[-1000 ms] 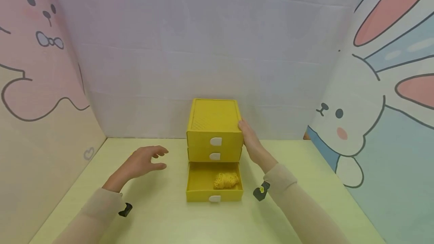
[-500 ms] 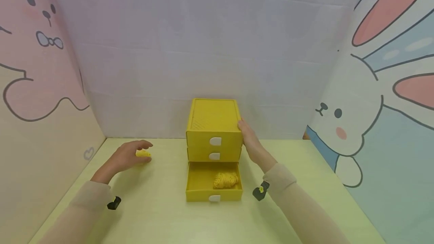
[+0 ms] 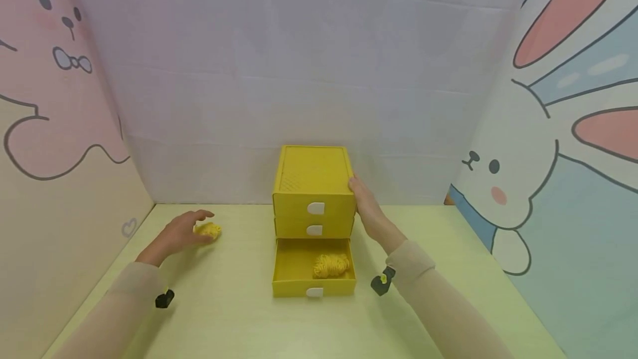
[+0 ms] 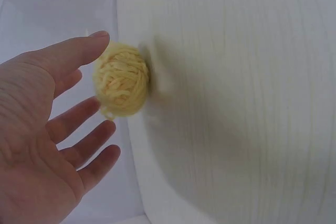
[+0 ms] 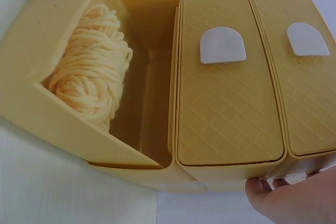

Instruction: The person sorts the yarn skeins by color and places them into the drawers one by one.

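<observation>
My left hand (image 3: 180, 234) is at the left rear of the table, its thumb and fingers spread about a ball of yellow yarn (image 3: 210, 230). In the left wrist view the thumb tip overlaps the edge of the yarn ball (image 4: 122, 80); whether it touches cannot be told. My right hand (image 3: 372, 212) rests against the right side of a yellow drawer box (image 3: 315, 169), fingers laid along the wall. The box's bottom drawer (image 3: 289, 259) is pulled out, and a second skein of yarn (image 3: 331, 266) lies in its right part.
Two upper drawers with white tabs (image 3: 315, 208) are closed. Behind the box hangs a white backdrop (image 3: 309, 71). Printed side panels, one with a rabbit (image 3: 518, 181), border the pale table (image 3: 224, 314).
My left hand has moved left and slightly back to the yarn ball, which was mostly hidden before. My right hand stays on the box, and the drawer has not moved.
</observation>
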Action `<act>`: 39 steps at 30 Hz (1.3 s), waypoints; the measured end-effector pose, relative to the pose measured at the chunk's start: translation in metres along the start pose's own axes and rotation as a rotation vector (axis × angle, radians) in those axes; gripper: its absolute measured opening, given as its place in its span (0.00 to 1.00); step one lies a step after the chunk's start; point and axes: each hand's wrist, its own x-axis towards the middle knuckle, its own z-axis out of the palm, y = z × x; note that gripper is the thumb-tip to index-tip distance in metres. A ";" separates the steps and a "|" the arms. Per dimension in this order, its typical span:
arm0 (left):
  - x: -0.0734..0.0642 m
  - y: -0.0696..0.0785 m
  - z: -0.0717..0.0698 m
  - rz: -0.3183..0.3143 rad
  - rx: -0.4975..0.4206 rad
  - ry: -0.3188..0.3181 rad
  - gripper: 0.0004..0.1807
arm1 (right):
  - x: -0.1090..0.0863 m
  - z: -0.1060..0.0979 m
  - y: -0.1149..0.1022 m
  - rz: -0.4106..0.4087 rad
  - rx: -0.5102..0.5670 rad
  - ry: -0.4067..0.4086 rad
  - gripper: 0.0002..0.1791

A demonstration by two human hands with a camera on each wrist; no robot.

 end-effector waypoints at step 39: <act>0.006 0.024 0.033 0.190 -0.045 -0.006 0.25 | 0.006 -0.001 0.004 0.020 -0.005 0.006 0.39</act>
